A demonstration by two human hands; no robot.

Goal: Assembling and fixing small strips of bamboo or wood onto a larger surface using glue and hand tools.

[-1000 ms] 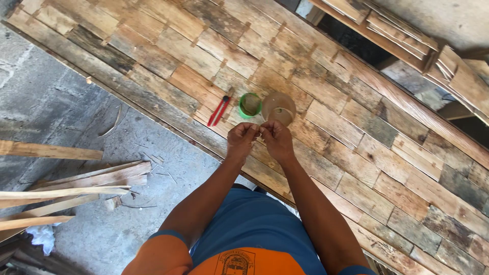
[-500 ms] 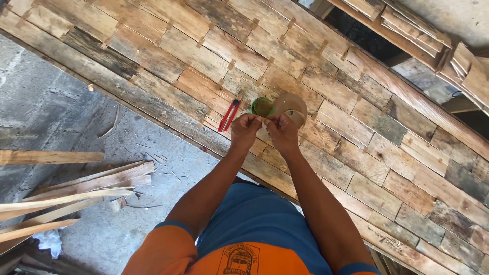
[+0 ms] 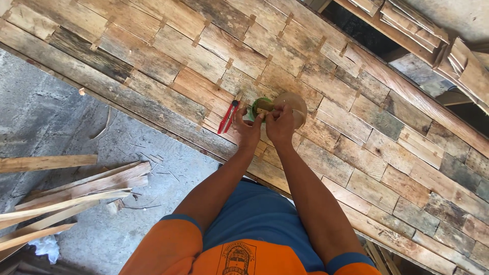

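My left hand and my right hand meet over a large panel of wooden brick-like pieces. Between their fingertips they pinch a small wooden piece. Just beyond the fingers sit a green round container and a tan round lid or cup; which it is I cannot tell. A red-handled tool, like pliers or cutters, lies on the panel to the left of my left hand.
Loose wooden slats are piled on the concrete floor at the lower left, with small splinters scattered nearby. More wooden frames lean at the upper right. The panel's lower edge runs diagonally across my body.
Both hands have stayed together with the small wooden piece and moved slightly toward the green container. The view has shifted a little; the red tool and slats are unmoved.
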